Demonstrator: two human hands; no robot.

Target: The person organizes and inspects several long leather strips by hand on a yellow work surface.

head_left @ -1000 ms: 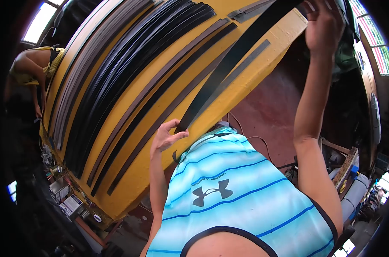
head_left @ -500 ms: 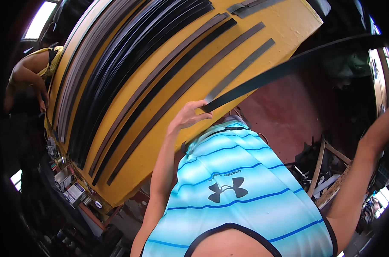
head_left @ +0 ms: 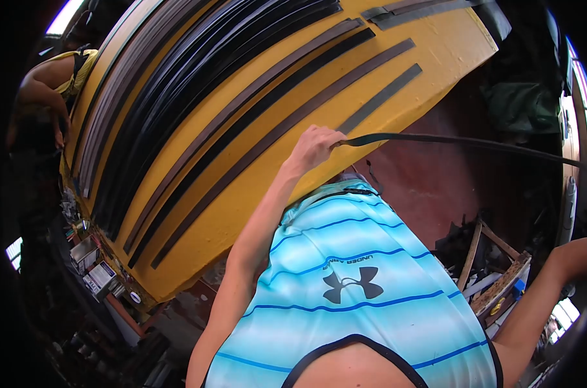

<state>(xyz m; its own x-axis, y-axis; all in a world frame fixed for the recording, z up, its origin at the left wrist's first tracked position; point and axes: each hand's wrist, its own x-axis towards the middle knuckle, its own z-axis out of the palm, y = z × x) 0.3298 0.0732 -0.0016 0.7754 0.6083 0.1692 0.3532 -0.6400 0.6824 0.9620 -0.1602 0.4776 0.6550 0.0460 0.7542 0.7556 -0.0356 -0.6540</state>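
My left hand (head_left: 316, 145) is closed around one end of a long, dark, flexible strip (head_left: 436, 137), near the front edge of the yellow table (head_left: 429, 97). From there the strip runs rightward in a slight bow, seen nearly edge-on, to the right border of the view. My right arm reaches out at the lower right, and its hand is out of sight. Just beyond my left hand, a short grey strip (head_left: 384, 97) lies on the table. Behind it rest a brown strip (head_left: 287, 142) and a black strip (head_left: 255, 132), roughly parallel.
Thick rows of black strips (head_left: 196, 90) and brownish-grey strips (head_left: 125, 90) cover the table's far side. More strip pieces (head_left: 416, 14) lie at its top end. Another person's arm (head_left: 48, 90) is at the far left. A wooden frame (head_left: 500, 284) with scrap stands at lower right.
My left hand has moved up and right and closed on the strip's end. The strip has turned from broad-side to edge-on, and its right part has dropped. My right arm is lower.
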